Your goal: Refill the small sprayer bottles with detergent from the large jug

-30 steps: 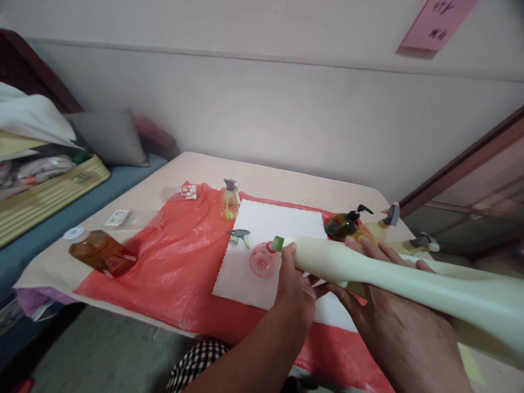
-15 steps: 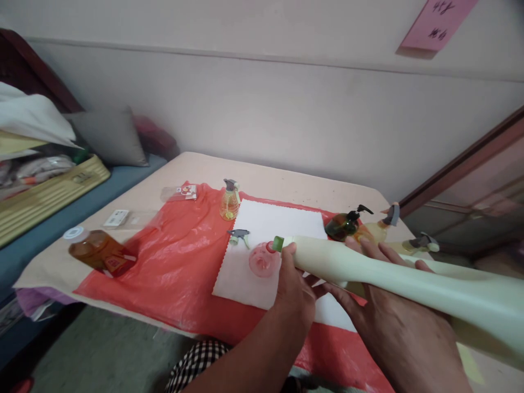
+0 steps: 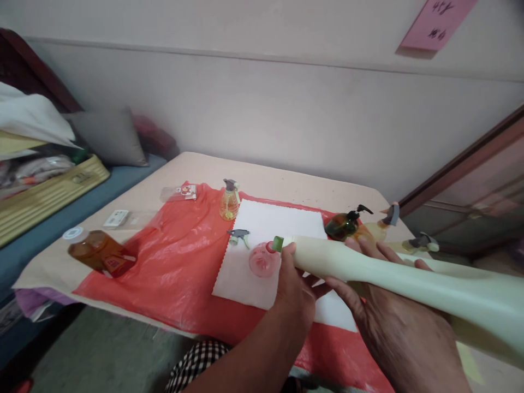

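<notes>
amber bottle (image 3: pixel 98 252), small spray bottle (image 3: pixel 230 201), grey pillow (image 3: pixel 107 136)

The long cream bottle (image 3: pixel 393 281) resting across both hands looks like smooth, matt plastic. Under the hands lies a thin, glossy, wrinkled red plastic sheet (image 3: pixel 172 267), topped by a matt white cloth (image 3: pixel 266 240) with a pinked edge.

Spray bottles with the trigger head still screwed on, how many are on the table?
3. One small yellow spray bottle stands at the white cloth's far left corner; two more lie at the table's right edge, partly hidden behind the cream bottle. Others may be hidden.
</notes>
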{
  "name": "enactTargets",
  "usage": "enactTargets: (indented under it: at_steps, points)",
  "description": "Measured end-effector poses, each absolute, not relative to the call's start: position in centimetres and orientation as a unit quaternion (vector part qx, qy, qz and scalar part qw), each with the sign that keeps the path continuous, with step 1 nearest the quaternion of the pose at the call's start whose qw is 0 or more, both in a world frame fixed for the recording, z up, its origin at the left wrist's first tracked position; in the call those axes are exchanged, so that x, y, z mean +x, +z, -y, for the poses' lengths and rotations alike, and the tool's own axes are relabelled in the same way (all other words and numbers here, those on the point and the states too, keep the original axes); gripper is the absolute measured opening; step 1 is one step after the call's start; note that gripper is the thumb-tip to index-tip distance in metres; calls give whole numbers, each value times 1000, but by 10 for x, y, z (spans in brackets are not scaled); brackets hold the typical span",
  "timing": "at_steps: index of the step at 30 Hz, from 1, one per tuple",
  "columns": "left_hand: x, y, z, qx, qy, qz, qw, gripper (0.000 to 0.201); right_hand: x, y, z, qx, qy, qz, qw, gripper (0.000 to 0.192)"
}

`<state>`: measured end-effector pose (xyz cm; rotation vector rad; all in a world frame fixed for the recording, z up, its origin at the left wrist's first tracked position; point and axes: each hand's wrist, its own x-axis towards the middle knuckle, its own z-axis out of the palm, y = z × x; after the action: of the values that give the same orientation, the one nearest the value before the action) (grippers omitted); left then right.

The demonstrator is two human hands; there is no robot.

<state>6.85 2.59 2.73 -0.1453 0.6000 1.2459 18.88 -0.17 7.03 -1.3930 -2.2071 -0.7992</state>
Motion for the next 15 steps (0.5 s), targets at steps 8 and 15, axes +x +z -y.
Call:
enactTargets:
  at_steps: [8,15]
  points:
    - [68,27,-27,-69,572,-279,768,49,187,69,2,-502,-288,790,203,76]
    - [68,28,-28,-66,569,-280,770,51,189,71,2,-500,-292,791,198,75]
